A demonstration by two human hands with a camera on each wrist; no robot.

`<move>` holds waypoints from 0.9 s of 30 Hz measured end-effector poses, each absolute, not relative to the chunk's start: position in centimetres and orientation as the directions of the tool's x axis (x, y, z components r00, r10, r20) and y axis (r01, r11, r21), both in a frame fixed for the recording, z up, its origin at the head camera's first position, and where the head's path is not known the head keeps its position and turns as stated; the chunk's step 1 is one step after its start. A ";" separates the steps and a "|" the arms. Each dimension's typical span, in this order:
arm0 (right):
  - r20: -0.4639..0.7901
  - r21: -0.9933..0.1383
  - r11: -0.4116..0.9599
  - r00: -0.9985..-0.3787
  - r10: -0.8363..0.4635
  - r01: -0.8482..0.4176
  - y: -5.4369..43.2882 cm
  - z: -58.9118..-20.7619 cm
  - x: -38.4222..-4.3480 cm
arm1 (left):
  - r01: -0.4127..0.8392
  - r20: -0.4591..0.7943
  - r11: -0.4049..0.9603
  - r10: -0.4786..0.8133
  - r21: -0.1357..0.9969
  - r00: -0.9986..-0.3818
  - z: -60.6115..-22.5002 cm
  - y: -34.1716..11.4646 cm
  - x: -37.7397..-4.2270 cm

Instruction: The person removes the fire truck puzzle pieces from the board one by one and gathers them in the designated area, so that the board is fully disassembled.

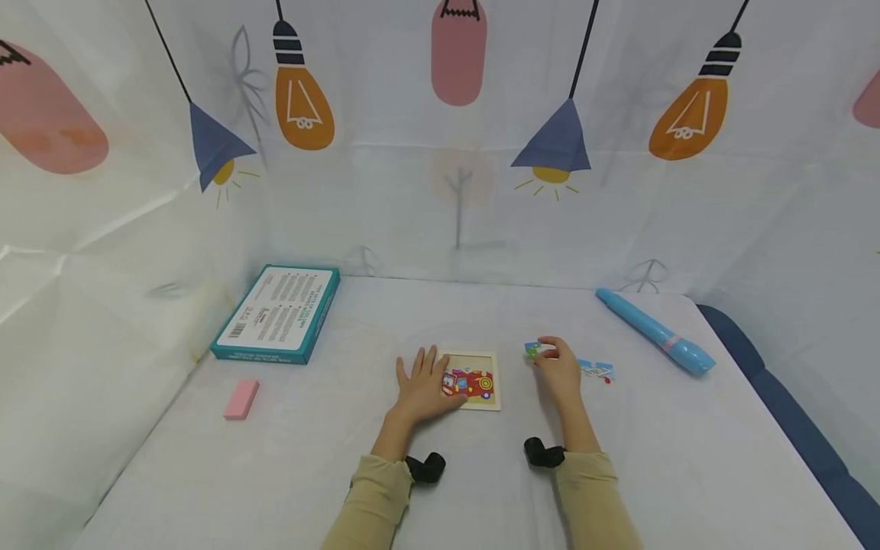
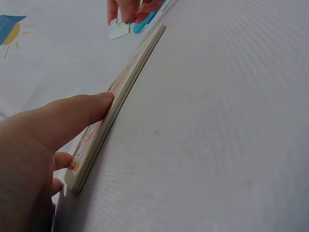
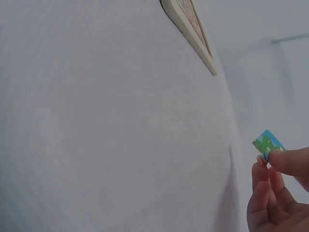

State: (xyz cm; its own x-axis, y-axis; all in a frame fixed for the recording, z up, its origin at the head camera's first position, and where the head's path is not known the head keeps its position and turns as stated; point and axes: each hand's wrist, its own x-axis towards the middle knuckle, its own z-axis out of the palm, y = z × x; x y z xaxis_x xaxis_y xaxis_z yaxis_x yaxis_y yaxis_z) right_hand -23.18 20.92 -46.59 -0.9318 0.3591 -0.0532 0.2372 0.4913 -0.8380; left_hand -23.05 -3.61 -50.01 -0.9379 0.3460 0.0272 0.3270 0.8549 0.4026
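A wooden puzzle tray [image 1: 498, 382] with a red vehicle picture lies in the middle of the table, its upper part showing bare wood. My left hand [image 1: 424, 388] rests over the tray's left side with fingers spread. In the left wrist view, the thumb [image 2: 82, 108] presses on the tray's near rim. To the right, my right hand [image 1: 560, 372] pinches a blue and green puzzle piece [image 3: 268, 142] between thumb and fingers. Just beyond that hand on the table lie more puzzle pieces [image 1: 596, 370], blue with white and red marks, partly hidden by the hand.
A teal and white box [image 1: 275, 313] lies at the back left, with a pink block [image 1: 241, 399] in front of it. At the back right is a light blue tube-shaped packet [image 1: 653, 330]. A printed white curtain [image 1: 399, 206] hangs behind the table.
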 end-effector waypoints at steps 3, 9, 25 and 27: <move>-0.044 -0.821 0.516 -0.928 0.370 0.244 21.6 -46.7 -23.0 | 0.326 0.026 0.855 0.346 0.402 -0.938 -50.0 -3.6 -23.1; -0.005 -0.814 0.533 -0.920 0.391 0.230 22.8 -47.1 -22.8 | 0.327 0.025 0.853 0.347 0.406 -0.937 -50.0 -3.7 -23.1; 0.011 -0.801 0.545 -0.905 0.426 0.247 24.0 -47.1 -22.2 | 0.315 0.011 0.854 0.341 0.413 -0.940 -49.8 -3.6 -23.0; 0.007 -0.797 0.548 -0.903 0.429 0.255 24.1 -47.1 -22.1 | 0.314 0.009 0.857 0.340 0.409 -0.940 -49.8 -3.6 -23.0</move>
State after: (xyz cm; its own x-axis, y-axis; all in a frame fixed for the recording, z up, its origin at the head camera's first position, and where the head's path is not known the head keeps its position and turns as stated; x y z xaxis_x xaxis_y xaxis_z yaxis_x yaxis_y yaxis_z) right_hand -22.08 24.08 -47.08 -0.9031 0.4294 0.0065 0.2547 0.5476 -0.7970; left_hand -23.01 -3.58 -49.78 -0.9402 0.3404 0.0090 0.3141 0.8567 0.4092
